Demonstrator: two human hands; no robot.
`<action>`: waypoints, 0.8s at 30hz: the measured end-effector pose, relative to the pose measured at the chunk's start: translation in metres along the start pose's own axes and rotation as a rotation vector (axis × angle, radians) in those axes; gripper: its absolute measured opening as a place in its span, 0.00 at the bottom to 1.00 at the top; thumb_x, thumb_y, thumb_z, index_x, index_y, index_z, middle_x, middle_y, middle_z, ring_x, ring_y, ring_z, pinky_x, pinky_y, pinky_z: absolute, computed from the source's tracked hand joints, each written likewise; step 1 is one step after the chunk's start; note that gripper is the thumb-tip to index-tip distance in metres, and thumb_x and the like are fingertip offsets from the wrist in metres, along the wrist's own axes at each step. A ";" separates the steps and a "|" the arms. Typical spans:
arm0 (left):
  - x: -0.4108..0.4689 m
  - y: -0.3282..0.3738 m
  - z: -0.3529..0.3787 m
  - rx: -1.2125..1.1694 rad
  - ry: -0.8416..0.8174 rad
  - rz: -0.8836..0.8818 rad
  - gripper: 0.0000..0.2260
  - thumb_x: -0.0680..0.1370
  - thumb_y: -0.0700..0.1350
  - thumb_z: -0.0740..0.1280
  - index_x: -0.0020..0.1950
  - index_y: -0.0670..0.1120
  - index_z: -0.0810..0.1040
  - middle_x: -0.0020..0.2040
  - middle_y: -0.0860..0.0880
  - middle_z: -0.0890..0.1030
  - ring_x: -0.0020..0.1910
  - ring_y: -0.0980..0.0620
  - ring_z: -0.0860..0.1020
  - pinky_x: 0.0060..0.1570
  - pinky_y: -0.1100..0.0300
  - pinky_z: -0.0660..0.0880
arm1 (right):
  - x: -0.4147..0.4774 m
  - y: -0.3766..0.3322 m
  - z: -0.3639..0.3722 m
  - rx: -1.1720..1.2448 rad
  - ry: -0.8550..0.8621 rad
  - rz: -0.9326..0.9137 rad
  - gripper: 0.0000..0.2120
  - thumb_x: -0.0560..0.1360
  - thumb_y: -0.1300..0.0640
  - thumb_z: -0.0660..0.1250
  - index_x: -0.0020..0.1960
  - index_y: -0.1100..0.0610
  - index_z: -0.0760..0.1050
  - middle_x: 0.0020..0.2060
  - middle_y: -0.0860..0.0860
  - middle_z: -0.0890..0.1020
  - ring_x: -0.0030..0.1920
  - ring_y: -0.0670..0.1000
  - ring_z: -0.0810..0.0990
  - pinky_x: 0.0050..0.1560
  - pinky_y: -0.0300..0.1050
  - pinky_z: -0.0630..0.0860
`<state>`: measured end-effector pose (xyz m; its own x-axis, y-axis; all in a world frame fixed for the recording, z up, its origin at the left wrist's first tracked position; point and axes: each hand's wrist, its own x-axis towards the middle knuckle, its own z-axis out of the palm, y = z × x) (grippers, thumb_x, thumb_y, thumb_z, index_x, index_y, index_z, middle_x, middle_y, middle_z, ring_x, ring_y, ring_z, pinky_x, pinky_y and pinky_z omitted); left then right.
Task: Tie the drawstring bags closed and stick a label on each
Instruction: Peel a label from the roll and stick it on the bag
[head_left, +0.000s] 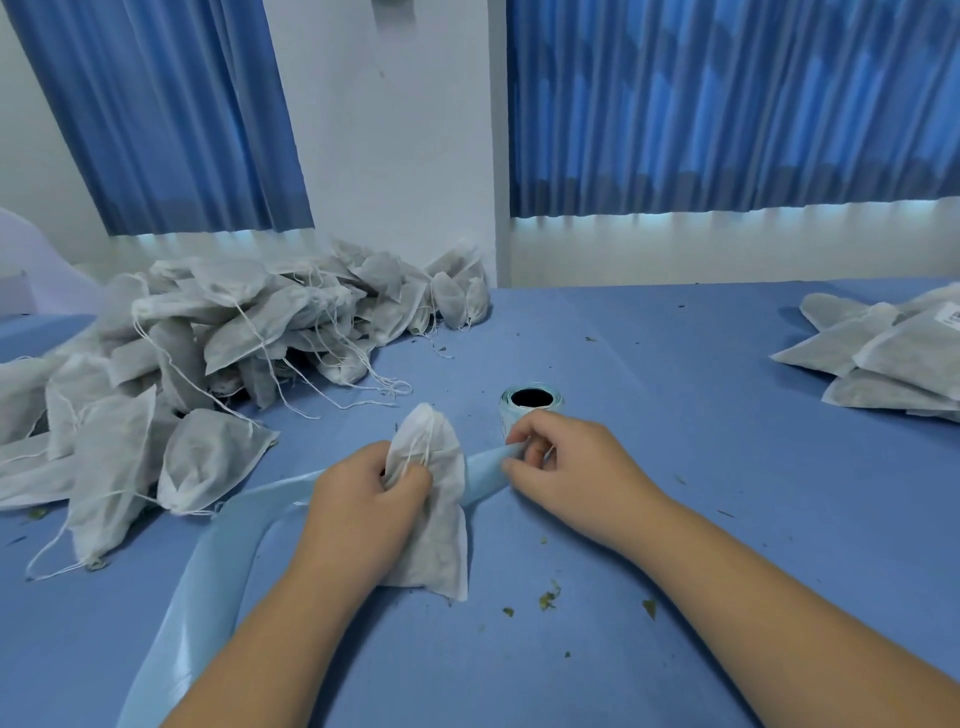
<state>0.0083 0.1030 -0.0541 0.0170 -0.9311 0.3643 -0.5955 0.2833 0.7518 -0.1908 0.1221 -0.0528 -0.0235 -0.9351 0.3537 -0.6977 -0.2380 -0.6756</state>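
Fingers of the left hand (363, 499) curl around a white drawstring bag (436, 499); the right hand (561, 462) pinches the pale-blue label strip (488, 467) beside its roll (531, 402).

Two hands at the counter (675, 519): your left hand (363, 488) holds one bag (436, 519), your right hand (566, 462) one strip (218, 561) of backing. One roll (532, 399) of labels stands beyond them. The heap (208, 338) at your left runs to dozens of bags, too tangled to count. The stack (883, 353) at your right shows at least five, one label (951, 314) visible. Two curtains (156, 114) hang behind.
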 end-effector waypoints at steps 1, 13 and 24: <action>0.000 -0.001 0.000 -0.012 -0.006 0.003 0.11 0.75 0.43 0.64 0.36 0.39 0.69 0.30 0.51 0.69 0.29 0.54 0.65 0.31 0.57 0.63 | 0.000 -0.001 0.001 -0.009 0.015 -0.003 0.08 0.71 0.54 0.69 0.39 0.43 0.72 0.33 0.42 0.77 0.33 0.38 0.73 0.35 0.32 0.68; -0.006 0.000 0.000 -0.055 -0.049 0.012 0.10 0.76 0.44 0.64 0.38 0.40 0.73 0.30 0.52 0.70 0.28 0.57 0.65 0.30 0.60 0.63 | -0.004 -0.008 -0.004 0.194 0.072 0.184 0.14 0.70 0.67 0.65 0.34 0.49 0.77 0.28 0.48 0.80 0.31 0.49 0.79 0.38 0.44 0.78; -0.004 -0.001 -0.002 -0.060 -0.022 -0.085 0.13 0.75 0.44 0.62 0.32 0.46 0.64 0.25 0.56 0.64 0.25 0.56 0.62 0.30 0.56 0.60 | -0.008 -0.014 -0.012 0.188 0.086 0.258 0.12 0.69 0.66 0.64 0.44 0.49 0.71 0.35 0.50 0.82 0.36 0.49 0.79 0.36 0.35 0.74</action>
<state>0.0103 0.1066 -0.0553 0.0470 -0.9569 0.2864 -0.5434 0.2161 0.8112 -0.1892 0.1366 -0.0382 -0.2479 -0.9473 0.2031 -0.5171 -0.0479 -0.8546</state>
